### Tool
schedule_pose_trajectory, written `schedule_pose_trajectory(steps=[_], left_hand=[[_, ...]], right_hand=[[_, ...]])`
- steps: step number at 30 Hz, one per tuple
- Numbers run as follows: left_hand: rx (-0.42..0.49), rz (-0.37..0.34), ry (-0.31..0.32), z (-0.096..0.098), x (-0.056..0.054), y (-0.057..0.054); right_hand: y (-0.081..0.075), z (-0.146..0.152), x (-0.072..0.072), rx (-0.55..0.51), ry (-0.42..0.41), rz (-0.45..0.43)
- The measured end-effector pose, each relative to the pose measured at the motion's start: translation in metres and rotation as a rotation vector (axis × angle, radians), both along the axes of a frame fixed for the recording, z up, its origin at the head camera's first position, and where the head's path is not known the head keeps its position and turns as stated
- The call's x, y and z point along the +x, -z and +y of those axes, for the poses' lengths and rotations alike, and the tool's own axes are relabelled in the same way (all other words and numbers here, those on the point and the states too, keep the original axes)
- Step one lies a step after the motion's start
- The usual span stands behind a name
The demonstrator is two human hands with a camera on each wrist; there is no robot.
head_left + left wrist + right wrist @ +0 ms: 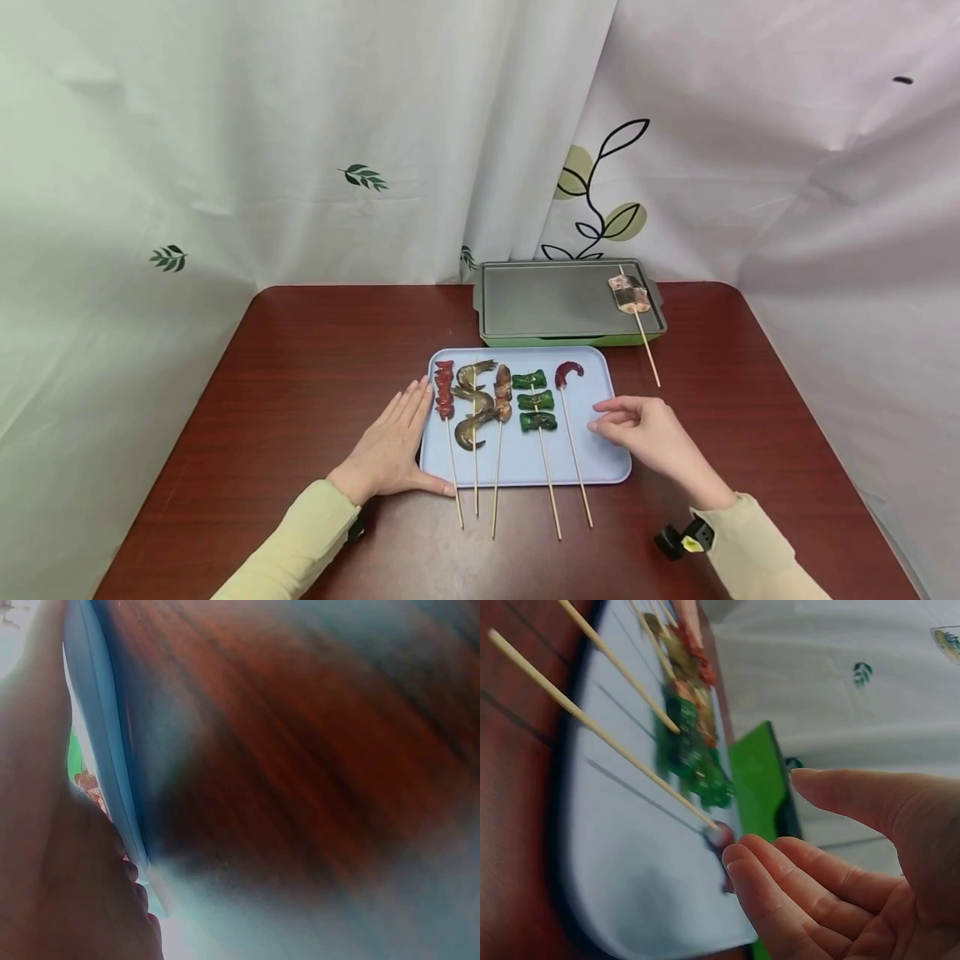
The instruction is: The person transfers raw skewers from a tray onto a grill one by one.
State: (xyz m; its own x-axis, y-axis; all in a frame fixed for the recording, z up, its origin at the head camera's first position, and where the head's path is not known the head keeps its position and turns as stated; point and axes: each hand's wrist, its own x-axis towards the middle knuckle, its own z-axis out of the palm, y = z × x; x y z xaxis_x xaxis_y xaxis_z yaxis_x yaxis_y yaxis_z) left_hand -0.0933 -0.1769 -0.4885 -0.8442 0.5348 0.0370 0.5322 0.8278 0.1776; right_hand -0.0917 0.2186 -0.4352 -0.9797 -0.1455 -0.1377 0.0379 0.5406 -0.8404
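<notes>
Directions were taken from the tray's centre, twelve o'clock pointing away from the person.

A white fabric curtain with printed leaves (315, 108) enclosed a reddish-brown wood-grain bench (315, 367). At about one o'clock stood a grey rectangular grill plate with a green base (551, 300). A pale blue rectangular tray with rounded corners (603, 462) lay on the bench, just short of the plate.

The left hand (390, 446) was at nine o'clock, fingers extended against the tray's rim. The right hand (648, 429) was at three o'clock, fingers loosely bent and parted from the thumb, their tips above the tray.

A wooden skewer with a pink-and-grey slab (628, 294) lay at the plate's three o'clock side, its stick overhanging towards five. Five skewers lay on the tray, sticks overhanging near six o'clock: brown curled prawn-like pieces (472, 402) and three glossy green rolls (536, 402); brown rounded lumps (502, 392); red chunks (445, 389) nearest the left hand; and one dark-red curl (561, 377) nearest the right.
</notes>
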Motion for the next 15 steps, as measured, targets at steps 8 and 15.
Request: schedule_pose_trajectory(steps=[8,15], left_hand=[[-0.004,-0.006,-0.005,0.000,0.000,0.000],[-0.027,-0.021,-0.006,0.001,0.000,-0.003]], right_hand=[[0.021,-0.014,0.010,-0.024,-0.014,-0.054],[0.031,-0.021,0.016,0.002,-0.023,-0.065]])
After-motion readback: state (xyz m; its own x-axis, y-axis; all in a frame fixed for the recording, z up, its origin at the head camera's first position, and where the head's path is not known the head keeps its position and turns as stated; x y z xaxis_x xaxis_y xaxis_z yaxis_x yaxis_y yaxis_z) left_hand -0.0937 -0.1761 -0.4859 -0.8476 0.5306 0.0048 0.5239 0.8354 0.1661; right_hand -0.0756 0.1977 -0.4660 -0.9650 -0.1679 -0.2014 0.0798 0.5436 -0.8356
